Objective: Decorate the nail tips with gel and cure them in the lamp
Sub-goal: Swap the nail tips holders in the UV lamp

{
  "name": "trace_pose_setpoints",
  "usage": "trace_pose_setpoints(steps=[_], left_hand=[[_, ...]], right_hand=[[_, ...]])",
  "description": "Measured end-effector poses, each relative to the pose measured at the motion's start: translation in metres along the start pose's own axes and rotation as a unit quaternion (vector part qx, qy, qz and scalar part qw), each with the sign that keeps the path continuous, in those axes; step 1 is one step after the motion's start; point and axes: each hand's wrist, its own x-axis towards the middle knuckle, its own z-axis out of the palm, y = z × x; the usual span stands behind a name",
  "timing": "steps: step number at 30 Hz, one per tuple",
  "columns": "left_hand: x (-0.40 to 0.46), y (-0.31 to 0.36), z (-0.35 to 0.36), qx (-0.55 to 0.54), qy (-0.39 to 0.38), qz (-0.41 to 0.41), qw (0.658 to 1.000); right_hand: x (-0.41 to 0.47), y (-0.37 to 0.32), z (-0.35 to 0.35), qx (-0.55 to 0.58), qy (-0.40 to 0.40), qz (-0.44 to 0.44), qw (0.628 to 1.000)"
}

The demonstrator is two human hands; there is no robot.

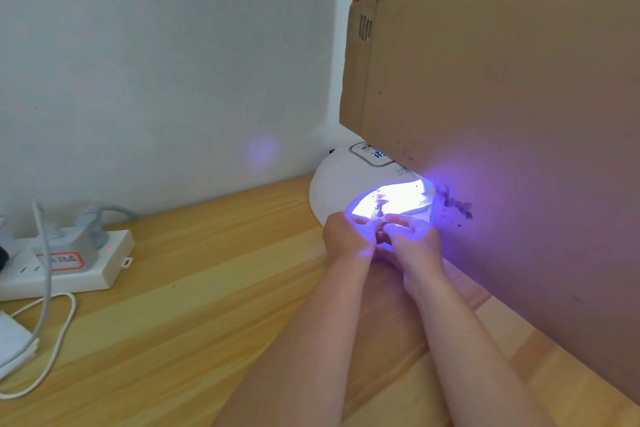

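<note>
Reaching forward together, both bare hands are meeting at the glowing mouth of the white dome-shaped curing lamp (349, 184), which is sitting on the pale wooden worktop (214, 305) at the foot of a tall brown cardboard sheet (502, 114). The left hand (348, 236) and the right hand (414, 239) are touching each other, their fingers (398, 218) curling inward and pinching a small metal-stemmed nail tip holder (379, 210) between them. That holder is standing roughly upright just inside the lamp's opening, with a pale nail tip on top, washed out by the glare so its decoration cannot be made out. Violet light is spilling over the knuckles and onto the cardboard beside the lamp. A lit display is showing on the lamp's top, half hidden by the cardboard edge. Well apart, at the left edge, a white power strip (69, 263) with grey plugs and a red indicator is lying on the worktop, and a white cable (59, 340) is looping in front of it.
</note>
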Motion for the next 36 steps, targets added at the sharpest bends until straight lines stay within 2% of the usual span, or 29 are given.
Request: trace_pose_setpoints(steps=[4, 7, 10, 13, 20, 24, 27, 31, 36], left_hand=[[-0.006, 0.002, -0.001, 0.019, 0.004, 0.051, 0.999], [-0.022, -0.007, -0.008, 0.001, -0.008, 0.141, 0.99], [-0.039, -0.01, -0.022, -0.038, -0.042, 0.173, 0.983], [-0.047, -0.015, -0.043, -0.037, -0.046, 0.168, 0.984], [-0.045, -0.03, -0.08, -0.051, 0.008, 0.164, 0.985], [-0.039, -0.02, -0.074, -0.042, -0.014, 0.175, 0.984], [-0.024, 0.001, -0.07, 0.006, -0.015, 0.211, 0.977], [0.006, 0.034, -0.064, 0.145, -0.017, 0.26, 0.954], [0.035, 0.06, -0.042, 0.314, -0.075, 0.255, 0.912]], right_hand=[[0.005, -0.002, 0.001, 0.038, 0.001, 0.017, 0.999], [0.01, -0.005, 0.003, 0.078, -0.007, 0.029, 0.997], [0.013, -0.001, 0.005, -0.005, -0.016, -0.007, 1.0], [0.016, 0.005, 0.008, -0.11, -0.02, -0.042, 0.993], [0.027, 0.007, 0.015, -0.311, -0.032, -0.094, 0.945], [0.029, 0.007, 0.016, -0.357, -0.04, -0.104, 0.927], [0.03, 0.006, 0.016, -0.392, -0.042, -0.106, 0.913], [0.034, 0.005, 0.016, -0.417, -0.064, -0.105, 0.9], [0.034, 0.003, 0.01, -0.302, -0.102, -0.044, 0.947]])
